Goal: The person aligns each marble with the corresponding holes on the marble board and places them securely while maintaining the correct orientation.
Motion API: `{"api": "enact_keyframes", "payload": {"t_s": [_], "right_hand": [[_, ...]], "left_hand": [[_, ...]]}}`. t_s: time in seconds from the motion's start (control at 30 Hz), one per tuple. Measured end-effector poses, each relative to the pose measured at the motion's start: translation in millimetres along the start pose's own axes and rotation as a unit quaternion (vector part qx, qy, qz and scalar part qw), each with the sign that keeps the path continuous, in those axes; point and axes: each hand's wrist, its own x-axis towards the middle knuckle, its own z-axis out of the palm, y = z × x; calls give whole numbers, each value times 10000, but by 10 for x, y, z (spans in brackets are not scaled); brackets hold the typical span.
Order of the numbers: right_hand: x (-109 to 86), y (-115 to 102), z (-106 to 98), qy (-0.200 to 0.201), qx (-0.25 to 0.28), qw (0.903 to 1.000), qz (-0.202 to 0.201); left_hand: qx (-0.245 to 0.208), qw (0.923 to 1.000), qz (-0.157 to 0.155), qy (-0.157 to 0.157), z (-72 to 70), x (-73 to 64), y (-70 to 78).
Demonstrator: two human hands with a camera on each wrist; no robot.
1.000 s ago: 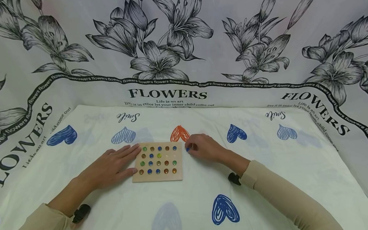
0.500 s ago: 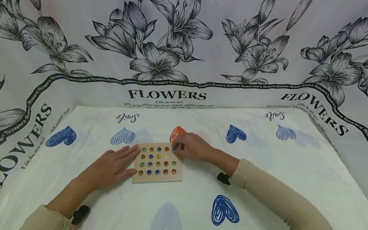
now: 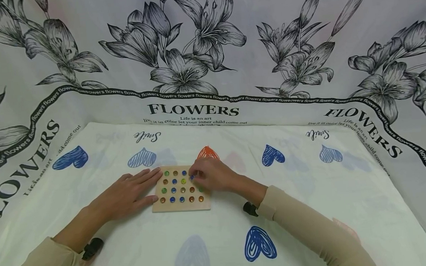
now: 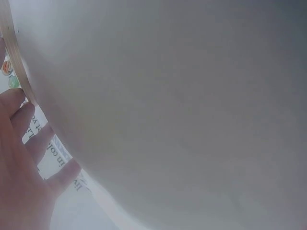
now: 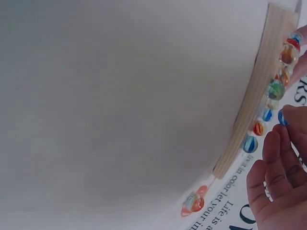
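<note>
A square wooden board lies on the white cloth with rows of coloured glass marbles set in its holes. My left hand rests along its left side, fingers stretched out and fingertips at the edge. Over the board's right half, my right hand pinches a blue marble between thumb and fingertips. In the right wrist view this marble is just above the row of seated marbles. The right hand covers the board's upper right corner in the head view.
Beyond the board, one loose marble lies on the printed orange heart in the right wrist view. The table cloth has blue hearts and spreads flat around the board. Behind it hangs a flower-printed cloth.
My right hand has moved left with the blue marble, from beside the board to over its right half. My left hand has stayed at the board's left edge.
</note>
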Motion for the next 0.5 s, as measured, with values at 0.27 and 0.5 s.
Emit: {"api": "enact_keyframes", "payload": {"t_s": [0.27, 0.5], "right_hand": [[10, -17, 55, -52, -73, 10000, -36], [-4, -11, 26, -15, -103, 9999, -5]], "left_hand": [[-81, 10000, 15, -5, 7, -1, -2], [-72, 10000, 25, 25, 4, -3, -5]]}}
